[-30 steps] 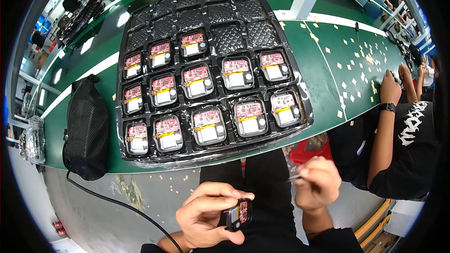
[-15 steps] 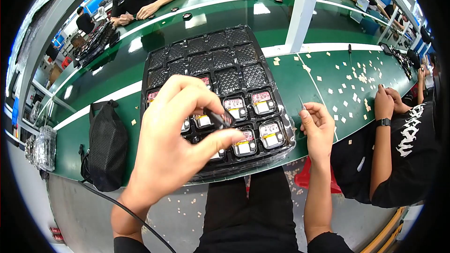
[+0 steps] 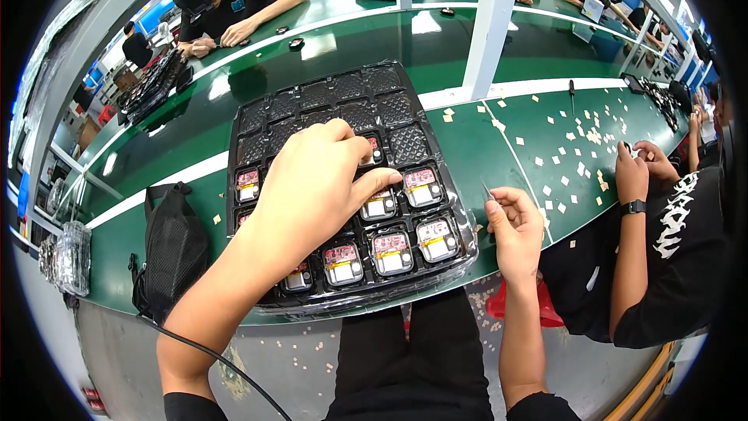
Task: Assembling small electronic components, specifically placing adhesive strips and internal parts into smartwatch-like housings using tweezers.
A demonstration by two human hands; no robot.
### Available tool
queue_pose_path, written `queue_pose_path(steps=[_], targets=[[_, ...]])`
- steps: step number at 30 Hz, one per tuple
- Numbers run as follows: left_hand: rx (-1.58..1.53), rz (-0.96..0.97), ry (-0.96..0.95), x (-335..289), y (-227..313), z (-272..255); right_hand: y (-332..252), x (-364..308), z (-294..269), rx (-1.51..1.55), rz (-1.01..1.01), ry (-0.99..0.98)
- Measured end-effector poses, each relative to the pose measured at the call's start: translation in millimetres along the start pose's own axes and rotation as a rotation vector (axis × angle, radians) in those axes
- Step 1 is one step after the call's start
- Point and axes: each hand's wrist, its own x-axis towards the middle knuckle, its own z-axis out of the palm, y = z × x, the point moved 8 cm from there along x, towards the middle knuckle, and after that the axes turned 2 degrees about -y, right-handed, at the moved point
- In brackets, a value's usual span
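Note:
My left hand (image 3: 323, 175) reaches over a black plastic tray (image 3: 253, 113). Its thumb and fingers close around a small square electronic device (image 3: 374, 153) in one of the tray's pockets; the fingers cover part of it. More devices sit in the nearer pockets, such as one device (image 3: 391, 253) with a red circuit board, a silvery-white block and a yellow strip in a black case. To the right of the tray, my right hand (image 3: 516, 226) pinches thin pointed tweezers (image 3: 487, 189), tip up and away from the devices. My left forearm hides several pockets.
A black mesh bag (image 3: 175, 242) lies left of the tray, with a black cable (image 3: 226, 362) running below it. Small pale square pieces (image 3: 580, 152) are scattered at right, near a screwdriver (image 3: 572, 97). A white post (image 3: 492, 27) rises beyond the tray. Co-workers sit across and at right.
My left hand has carried the device away from me and down into a tray pocket. My right hand stays beside the tray with the tweezers. The view has shifted slightly.

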Motion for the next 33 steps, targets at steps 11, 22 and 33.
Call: queue_pose_path(steps=[11,22,33], targets=[[0.013,0.073,-0.024,-21.1,32.2,-19.3,4.2,-1.1,0.3,-0.026,-0.019,-0.015],[-0.180,0.710,0.026,-110.6,140.5,-6.0,-18.3,-9.6,5.3,-0.351,-0.256,0.072],[-0.884,0.368,-0.022,-183.9,177.1,92.3,-37.2,-12.0,-23.9,-1.219,-0.312,0.176]])
